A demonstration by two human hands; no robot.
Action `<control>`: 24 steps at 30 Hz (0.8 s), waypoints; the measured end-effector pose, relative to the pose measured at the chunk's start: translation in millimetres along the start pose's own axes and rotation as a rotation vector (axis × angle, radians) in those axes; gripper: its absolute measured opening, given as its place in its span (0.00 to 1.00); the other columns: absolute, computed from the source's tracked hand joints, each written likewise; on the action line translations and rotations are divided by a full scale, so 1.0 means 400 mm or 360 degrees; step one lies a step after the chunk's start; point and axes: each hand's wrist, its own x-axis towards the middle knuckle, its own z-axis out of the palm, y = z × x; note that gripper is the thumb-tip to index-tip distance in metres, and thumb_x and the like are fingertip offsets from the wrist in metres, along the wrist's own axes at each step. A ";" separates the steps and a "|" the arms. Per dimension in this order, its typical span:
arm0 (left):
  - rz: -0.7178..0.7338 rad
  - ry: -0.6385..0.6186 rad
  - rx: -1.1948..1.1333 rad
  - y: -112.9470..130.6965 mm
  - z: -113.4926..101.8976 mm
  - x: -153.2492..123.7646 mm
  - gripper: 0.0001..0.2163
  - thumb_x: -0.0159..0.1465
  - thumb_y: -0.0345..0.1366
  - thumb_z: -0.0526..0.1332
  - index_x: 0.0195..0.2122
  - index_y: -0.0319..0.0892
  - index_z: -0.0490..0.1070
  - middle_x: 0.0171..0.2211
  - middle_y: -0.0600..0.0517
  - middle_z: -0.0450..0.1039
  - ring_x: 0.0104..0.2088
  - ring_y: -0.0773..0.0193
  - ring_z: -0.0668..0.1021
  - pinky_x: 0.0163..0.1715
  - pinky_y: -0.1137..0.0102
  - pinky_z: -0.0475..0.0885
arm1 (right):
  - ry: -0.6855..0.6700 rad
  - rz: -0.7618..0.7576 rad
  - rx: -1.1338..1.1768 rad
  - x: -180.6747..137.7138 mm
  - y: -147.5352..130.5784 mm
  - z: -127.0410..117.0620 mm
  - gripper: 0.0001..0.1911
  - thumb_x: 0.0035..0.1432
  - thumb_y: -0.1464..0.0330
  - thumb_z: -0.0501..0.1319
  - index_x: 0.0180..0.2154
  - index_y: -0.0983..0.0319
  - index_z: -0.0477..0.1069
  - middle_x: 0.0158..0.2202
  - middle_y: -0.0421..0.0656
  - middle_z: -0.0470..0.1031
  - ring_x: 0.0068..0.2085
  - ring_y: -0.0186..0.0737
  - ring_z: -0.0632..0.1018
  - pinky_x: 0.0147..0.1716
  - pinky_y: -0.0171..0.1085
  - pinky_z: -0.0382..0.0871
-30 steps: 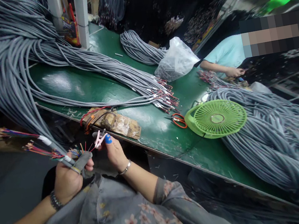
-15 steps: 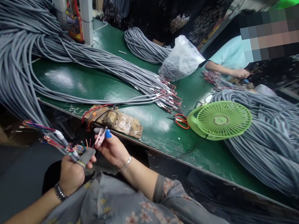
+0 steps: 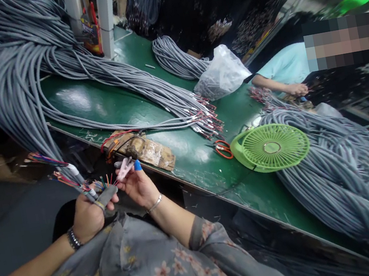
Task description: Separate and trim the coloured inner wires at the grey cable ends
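Left hand (image 3: 87, 217) gripping grey cable end (image 3: 89, 193), right hand (image 3: 139, 188) holding pink clip (image 3: 124, 169)

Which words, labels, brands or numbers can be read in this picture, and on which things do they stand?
No text can be read.
Box between the white posts: coloured print, too blurred to read.
Fan: hub mark too small to tell.
Cables in the left hand, tool in the right hand: no lettering visible.
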 end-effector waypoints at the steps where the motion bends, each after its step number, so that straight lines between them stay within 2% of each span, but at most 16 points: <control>1: -0.0002 -0.0001 0.0006 -0.003 -0.003 0.000 0.12 0.43 0.43 0.76 0.20 0.46 0.76 0.17 0.52 0.77 0.15 0.66 0.71 0.17 0.70 0.67 | -0.0006 0.0026 0.0012 -0.001 -0.001 -0.005 0.24 0.66 0.44 0.66 0.35 0.58 0.77 0.34 0.43 0.82 0.34 0.40 0.79 0.32 0.36 0.76; 4: -0.0027 -0.0006 0.0008 -0.019 -0.017 0.004 0.13 0.43 0.45 0.77 0.21 0.45 0.76 0.17 0.52 0.77 0.15 0.66 0.71 0.17 0.71 0.67 | -0.0007 0.0088 0.0038 -0.003 -0.005 -0.019 0.24 0.66 0.44 0.66 0.34 0.59 0.76 0.32 0.42 0.80 0.32 0.38 0.77 0.31 0.35 0.75; 7: -0.0073 -0.0024 -0.0024 -0.035 -0.033 0.012 0.13 0.43 0.46 0.77 0.21 0.45 0.78 0.18 0.50 0.79 0.16 0.65 0.73 0.18 0.71 0.68 | 0.0014 0.0102 -0.0006 -0.006 -0.001 -0.034 0.23 0.63 0.47 0.70 0.32 0.60 0.76 0.30 0.41 0.79 0.30 0.36 0.75 0.29 0.32 0.74; 10: -0.0089 -0.0068 -0.0062 -0.046 -0.044 0.020 0.14 0.44 0.48 0.78 0.24 0.44 0.81 0.22 0.46 0.83 0.20 0.61 0.78 0.23 0.68 0.73 | 0.0020 0.0037 -0.0138 -0.009 0.012 -0.054 0.22 0.57 0.49 0.75 0.32 0.60 0.77 0.29 0.41 0.79 0.28 0.34 0.74 0.28 0.32 0.72; 13: -0.0099 -0.0065 -0.0139 -0.051 -0.055 0.027 0.15 0.46 0.50 0.77 0.25 0.44 0.82 0.25 0.43 0.86 0.25 0.53 0.84 0.28 0.64 0.77 | 0.0019 -0.0064 -0.0334 -0.011 0.029 -0.076 0.25 0.51 0.47 0.77 0.32 0.61 0.78 0.28 0.42 0.78 0.27 0.35 0.72 0.26 0.34 0.71; 16: -0.0124 -0.0051 -0.0110 -0.056 -0.068 0.029 0.15 0.46 0.49 0.76 0.26 0.44 0.82 0.27 0.43 0.86 0.24 0.55 0.83 0.24 0.68 0.72 | 0.0053 -0.0157 -0.0569 -0.019 0.042 -0.087 0.27 0.45 0.46 0.78 0.32 0.61 0.79 0.28 0.43 0.78 0.27 0.35 0.72 0.27 0.35 0.69; 19: -0.0132 -0.0142 0.0080 -0.065 -0.083 0.026 0.12 0.48 0.48 0.74 0.24 0.44 0.81 0.19 0.49 0.80 0.17 0.63 0.76 0.19 0.72 0.64 | -0.0012 -0.0264 -0.0875 -0.036 0.048 -0.074 0.24 0.47 0.47 0.77 0.31 0.60 0.80 0.27 0.42 0.79 0.28 0.37 0.73 0.31 0.37 0.70; 21: -0.0111 -0.0178 0.0166 -0.071 -0.088 0.023 0.11 0.48 0.46 0.74 0.23 0.46 0.79 0.15 0.53 0.76 0.17 0.63 0.74 0.21 0.71 0.67 | -0.0108 -0.0377 -0.1051 -0.052 0.052 -0.056 0.21 0.50 0.48 0.76 0.31 0.59 0.81 0.28 0.42 0.79 0.30 0.39 0.74 0.35 0.39 0.72; 24: -0.0077 -0.0213 0.0200 -0.077 -0.085 0.019 0.08 0.44 0.41 0.73 0.22 0.47 0.76 0.19 0.54 0.79 0.24 0.58 0.79 0.27 0.67 0.76 | -0.0225 -0.0544 -0.1261 -0.073 0.058 -0.026 0.18 0.51 0.51 0.76 0.33 0.57 0.81 0.30 0.40 0.76 0.30 0.39 0.72 0.36 0.40 0.71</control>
